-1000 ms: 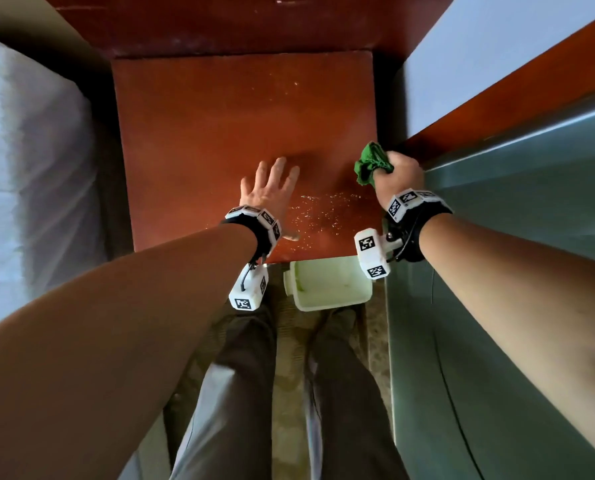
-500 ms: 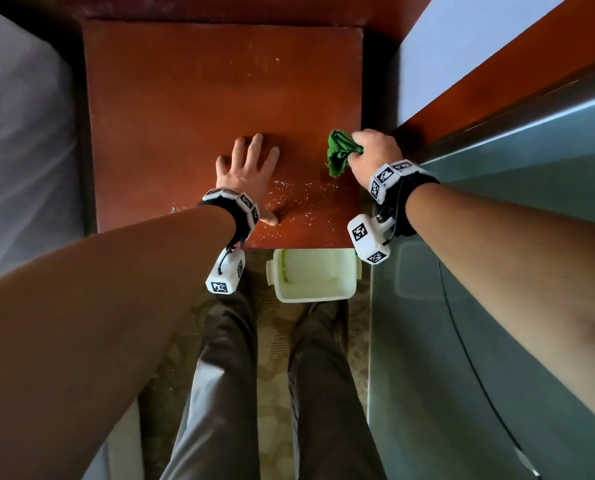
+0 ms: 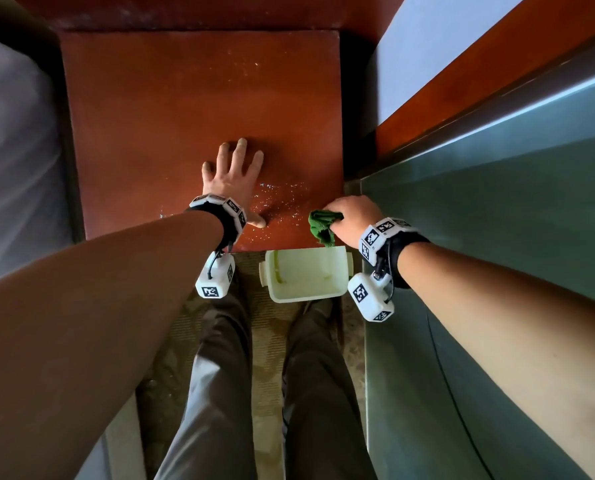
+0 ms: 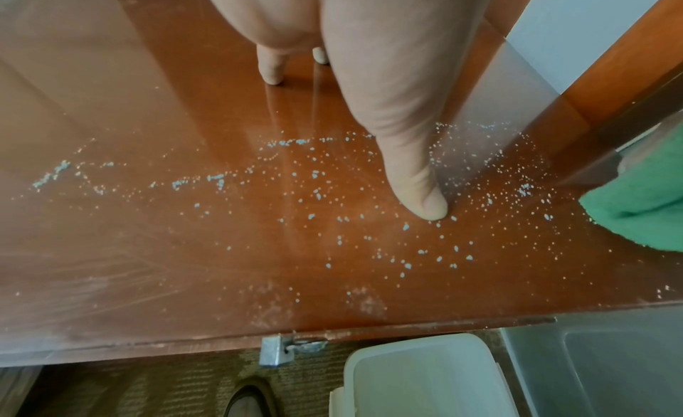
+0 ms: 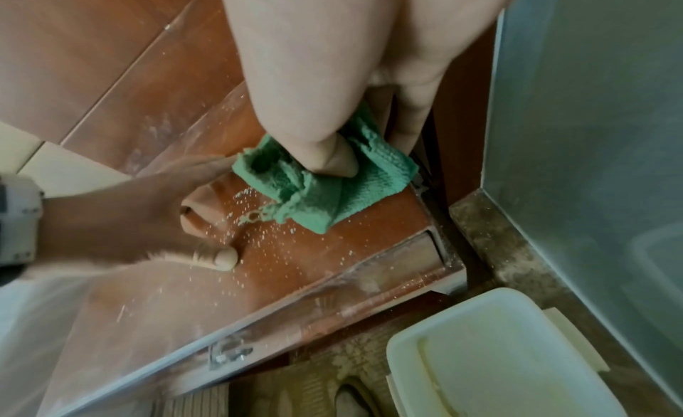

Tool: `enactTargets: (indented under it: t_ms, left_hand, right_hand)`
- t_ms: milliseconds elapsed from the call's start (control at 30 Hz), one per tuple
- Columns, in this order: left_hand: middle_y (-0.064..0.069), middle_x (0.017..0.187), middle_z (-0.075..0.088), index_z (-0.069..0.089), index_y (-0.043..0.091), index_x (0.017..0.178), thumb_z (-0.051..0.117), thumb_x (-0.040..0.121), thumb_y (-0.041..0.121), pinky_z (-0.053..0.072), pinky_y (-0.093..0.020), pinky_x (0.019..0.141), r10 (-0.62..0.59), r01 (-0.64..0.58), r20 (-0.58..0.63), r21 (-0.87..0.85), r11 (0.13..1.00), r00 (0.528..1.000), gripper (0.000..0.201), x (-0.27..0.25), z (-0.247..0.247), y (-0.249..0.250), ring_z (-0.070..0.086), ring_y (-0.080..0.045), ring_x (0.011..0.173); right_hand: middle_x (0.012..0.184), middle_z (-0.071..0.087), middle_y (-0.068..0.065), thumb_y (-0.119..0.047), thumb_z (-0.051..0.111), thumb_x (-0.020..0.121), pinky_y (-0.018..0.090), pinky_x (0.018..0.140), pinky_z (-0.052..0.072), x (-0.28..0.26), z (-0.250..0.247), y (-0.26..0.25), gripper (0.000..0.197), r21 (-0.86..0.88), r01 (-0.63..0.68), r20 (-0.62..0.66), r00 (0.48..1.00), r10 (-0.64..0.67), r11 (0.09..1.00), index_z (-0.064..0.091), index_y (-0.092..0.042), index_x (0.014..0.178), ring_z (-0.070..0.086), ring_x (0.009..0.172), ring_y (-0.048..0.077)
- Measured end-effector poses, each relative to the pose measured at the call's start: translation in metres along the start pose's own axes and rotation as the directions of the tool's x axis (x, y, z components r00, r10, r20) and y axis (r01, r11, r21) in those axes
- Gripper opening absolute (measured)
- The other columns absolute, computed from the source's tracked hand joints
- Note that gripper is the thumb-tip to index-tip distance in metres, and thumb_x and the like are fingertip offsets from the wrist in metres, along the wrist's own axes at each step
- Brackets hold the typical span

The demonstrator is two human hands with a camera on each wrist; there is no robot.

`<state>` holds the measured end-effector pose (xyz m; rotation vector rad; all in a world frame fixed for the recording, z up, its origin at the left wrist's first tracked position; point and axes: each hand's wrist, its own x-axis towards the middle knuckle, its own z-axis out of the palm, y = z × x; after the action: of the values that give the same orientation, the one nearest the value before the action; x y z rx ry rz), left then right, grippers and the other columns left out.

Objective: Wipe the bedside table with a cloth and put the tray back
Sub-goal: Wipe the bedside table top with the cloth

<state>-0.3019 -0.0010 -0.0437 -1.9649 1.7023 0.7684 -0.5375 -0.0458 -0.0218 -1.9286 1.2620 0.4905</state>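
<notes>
Dragged from mid-edge to the worktop's (image 3: 185, 109) near right corner, the green cloth (image 3: 320, 225) sits bunched in my right hand (image 3: 353, 220). Crumbs (image 4: 332, 207) lie just left of it, beside my flat, spread left hand (image 3: 232, 174); white bin (image 3: 306, 275) waits below the edge.

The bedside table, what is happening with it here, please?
A person is wiping crumbs off the bedside table. The right hand grips a bunched green cloth at the table's front right corner. The left hand rests flat on the top, fingers spread. Pale crumbs lie scattered near the front edge. A pale plastic bin stands on the floor just below that edge.
</notes>
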Motion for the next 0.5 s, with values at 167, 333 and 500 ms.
enactTargets:
  t_ms: [167, 333, 500]
  left_hand:
    - [-0.004, 0.159, -0.019, -0.008, 0.028, 0.153, 0.082, 0.053, 0.065, 0.015, -0.062, 0.115, 0.0, 0.0, 0.001, 0.006, 1.0, 1.0, 0.14, 0.002, 0.001, -0.001, -0.01, -0.035, 0.147]
    - [-0.005, 0.159, -0.018, -0.008, 0.028, 0.153, 0.082, 0.051, 0.066, 0.016, -0.063, 0.114, 0.001, -0.001, -0.011, 0.012, 1.0, 1.0, 0.141, 0.003, 0.004, -0.001, -0.009, -0.036, 0.147]
    - [-0.007, 0.159, -0.019, -0.008, 0.026, 0.153, 0.083, 0.051, 0.065, 0.015, -0.064, 0.113, 0.002, -0.002, -0.003, 0.013, 1.0, 1.0, 0.143, 0.005, 0.004, -0.002, -0.009, -0.036, 0.147]
  right_hand:
    - [0.082, 0.07, 0.0, -0.009, 0.052, 0.089, 0.029, 0.062, 0.056, 0.019, -0.024, -0.008, 0.02, 0.308, -0.086, -0.223, 0.962, 0.16, 0.947, 0.069, -0.019, 0.091, 0.066, 0.071, 0.016]
    - [0.088, 0.069, 0.008, -0.011, 0.049, 0.084, 0.025, 0.067, 0.043, 0.056, -0.044, -0.019, 0.023, 0.379, -0.153, -0.401, 0.861, 0.311, 0.913, 0.068, -0.007, 0.097, 0.055, 0.074, 0.023]
    - [0.079, 0.055, 0.008, -0.014, 0.046, 0.086, 0.029, 0.063, 0.034, 0.068, -0.042, -0.036, 0.014, 0.253, -0.218, -0.317, 0.902, 0.294, 0.942, 0.045, -0.008, 0.073, 0.05, 0.073, 0.028]
